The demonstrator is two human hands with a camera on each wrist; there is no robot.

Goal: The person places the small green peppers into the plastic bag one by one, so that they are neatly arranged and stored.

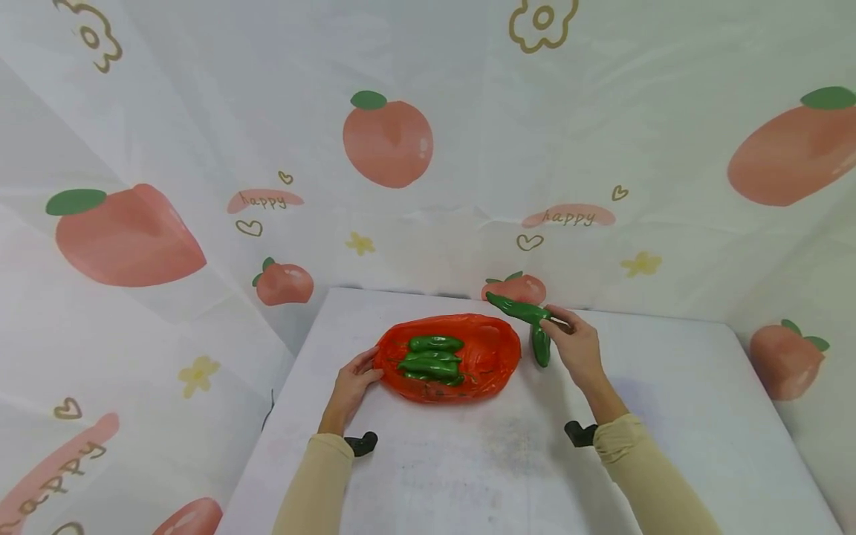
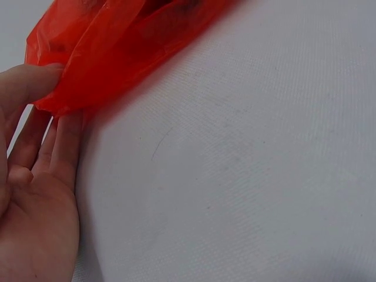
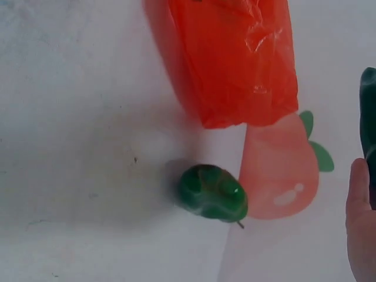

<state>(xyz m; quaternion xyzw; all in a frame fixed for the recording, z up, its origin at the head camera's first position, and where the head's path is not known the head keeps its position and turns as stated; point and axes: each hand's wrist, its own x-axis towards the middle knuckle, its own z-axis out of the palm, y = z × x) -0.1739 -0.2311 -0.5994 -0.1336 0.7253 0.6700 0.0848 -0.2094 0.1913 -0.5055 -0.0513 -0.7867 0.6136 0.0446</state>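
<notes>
My left hand [image 1: 351, 386] pinches the thin, crinkly red bag [image 1: 449, 357]. My right hand [image 1: 578, 345] holds a long, smooth green pepper [image 1: 516, 307], tip pointing up-left.

I see a green pepper [image 3: 212, 192] lying just below the red bag [image 3: 232, 59], my right hand [image 3: 361, 223] well apart from it.

White cloth-covered desk [image 1: 669, 416] with faint grey smudges, thin white plastic sheet wall [image 1: 468, 148] hung behind and at both sides, printed with big pink peaches, little yellow flowers, hearts, the word "happy", soft even light
</notes>
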